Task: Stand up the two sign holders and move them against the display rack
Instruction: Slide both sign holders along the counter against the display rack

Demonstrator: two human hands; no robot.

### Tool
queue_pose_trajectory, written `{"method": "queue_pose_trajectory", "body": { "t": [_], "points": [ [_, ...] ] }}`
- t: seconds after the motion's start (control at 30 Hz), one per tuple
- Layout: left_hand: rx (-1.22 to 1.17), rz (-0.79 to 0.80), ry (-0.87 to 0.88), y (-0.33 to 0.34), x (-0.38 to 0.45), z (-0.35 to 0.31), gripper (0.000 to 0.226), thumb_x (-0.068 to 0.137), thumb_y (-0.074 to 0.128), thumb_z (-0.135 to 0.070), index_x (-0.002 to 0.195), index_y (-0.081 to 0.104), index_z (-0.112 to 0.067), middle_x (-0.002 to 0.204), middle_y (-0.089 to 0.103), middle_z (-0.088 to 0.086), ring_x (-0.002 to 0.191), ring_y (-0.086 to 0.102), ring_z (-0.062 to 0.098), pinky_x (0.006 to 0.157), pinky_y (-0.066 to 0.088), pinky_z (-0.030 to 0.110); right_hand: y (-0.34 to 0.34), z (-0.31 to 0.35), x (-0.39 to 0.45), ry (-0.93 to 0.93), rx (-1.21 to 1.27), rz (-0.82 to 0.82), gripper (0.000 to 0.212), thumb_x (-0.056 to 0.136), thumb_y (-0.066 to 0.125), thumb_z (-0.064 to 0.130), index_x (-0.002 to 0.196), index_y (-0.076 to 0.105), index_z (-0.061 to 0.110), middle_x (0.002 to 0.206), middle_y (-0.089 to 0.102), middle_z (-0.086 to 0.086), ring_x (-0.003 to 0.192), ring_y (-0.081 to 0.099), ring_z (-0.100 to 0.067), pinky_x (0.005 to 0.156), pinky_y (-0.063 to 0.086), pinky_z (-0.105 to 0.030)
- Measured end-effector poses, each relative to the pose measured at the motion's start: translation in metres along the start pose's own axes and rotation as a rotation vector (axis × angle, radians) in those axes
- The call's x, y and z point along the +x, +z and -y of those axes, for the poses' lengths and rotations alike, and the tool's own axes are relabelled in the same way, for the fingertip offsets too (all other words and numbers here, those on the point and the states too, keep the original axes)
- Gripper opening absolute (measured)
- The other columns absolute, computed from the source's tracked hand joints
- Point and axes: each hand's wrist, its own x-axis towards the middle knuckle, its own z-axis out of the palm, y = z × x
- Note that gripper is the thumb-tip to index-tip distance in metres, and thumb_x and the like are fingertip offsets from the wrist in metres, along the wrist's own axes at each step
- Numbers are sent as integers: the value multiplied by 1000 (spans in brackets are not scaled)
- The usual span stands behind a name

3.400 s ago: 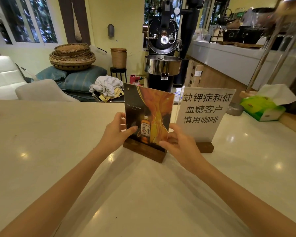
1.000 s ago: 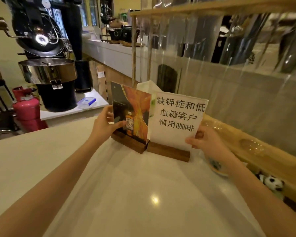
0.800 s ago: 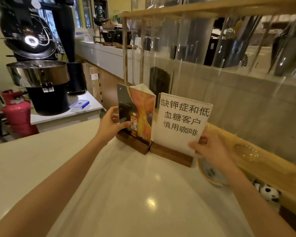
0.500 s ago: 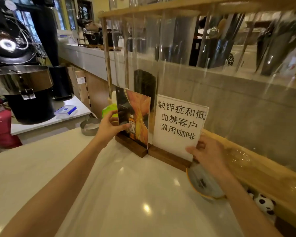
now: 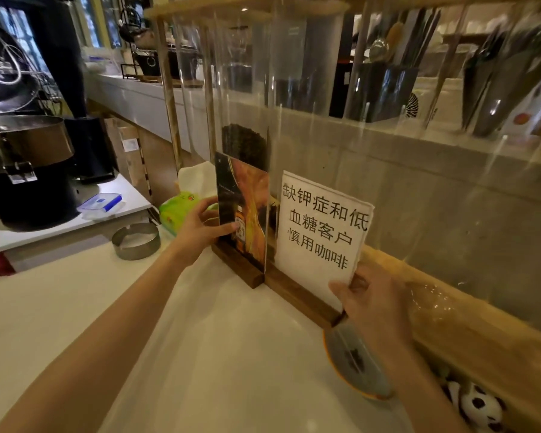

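Note:
Two sign holders stand upright side by side on dark wooden bases on the pale counter. The left one, the bottle-picture sign holder (image 5: 247,214), shows an orange and dark advert. The right one, the white text sign holder (image 5: 320,226), carries black Chinese characters. My left hand (image 5: 202,228) grips the left edge of the picture sign. My right hand (image 5: 372,303) grips the lower right corner of the text sign. Both holders stand close in front of the display rack (image 5: 469,320), a wooden base with tall clear tubes.
A small dish (image 5: 353,360) lies on the counter under my right wrist, with a panda figure (image 5: 478,407) beside it. A green tissue pack (image 5: 177,207) and a metal ring (image 5: 135,240) sit left of the signs. A black coffee roaster (image 5: 25,170) stands at far left.
Both upright sign holders have travelled with my hands across the counter to the display rack. My right hand shifted from the picture sign to the text sign's right corner.

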Motion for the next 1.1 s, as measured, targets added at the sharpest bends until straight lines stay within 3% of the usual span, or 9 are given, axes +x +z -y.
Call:
{"method": "queue_pose_trajectory", "body": {
  "t": [0.17,0.37,0.57,0.77,0.87,0.97,1.03,1.1],
  "points": [
    [-11,7,2,3,3,2,57,72,68,-3,122,46,-20,100,59,-3,104,58,25,83,53,39,0,0,-2,-7,-1,-14,28,78,67,11,105,64,9,121,65,-10,107,62,-28,66,52,-18],
    [17,-23,10,5,6,3,61,70,72,-8,124,45,-19,112,59,7,110,57,30,89,51,49,-3,1,-5,-10,9,-4,27,78,67,11,104,65,8,119,66,-9,107,62,-25,61,46,-8],
    [49,-45,30,11,7,4,62,69,73,-12,124,45,-18,122,56,15,111,57,30,90,52,50,-1,1,-5,-11,6,-9,23,78,67,12,101,64,8,118,66,-8,106,63,-22,58,47,-8],
    [115,-43,12,13,3,2,66,71,72,-17,129,41,-20,125,56,12,116,53,29,96,48,47,-3,2,-5,7,14,27,26,80,65,14,105,63,9,114,68,-8,100,64,-22,68,55,-22],
    [274,-114,41,21,-7,0,74,71,72,-25,134,34,-20,134,50,10,124,45,27,104,41,49,-10,6,-1,49,38,109,34,77,67,12,110,57,15,116,66,-5,100,63,-20,68,53,-22],
    [501,-247,150,37,-37,3,67,71,71,-29,129,39,-17,133,48,11,123,44,27,105,38,46,-17,15,3,46,128,160,39,74,71,13,104,52,28,112,65,3,101,62,-17,78,55,-32],
    [671,-205,255,51,-61,7,52,74,68,-23,122,49,-14,129,50,11,118,46,26,99,39,34,-21,23,5,18,144,121,31,77,68,18,104,56,27,108,67,3,100,62,-16,82,56,-36],
    [849,-80,334,62,-78,11,38,79,63,-23,115,57,-17,125,55,8,114,49,24,94,40,31,-21,28,5,-10,101,66,27,81,63,18,108,60,18,111,68,-1,99,63,-17,82,55,-35]
  ]
}}
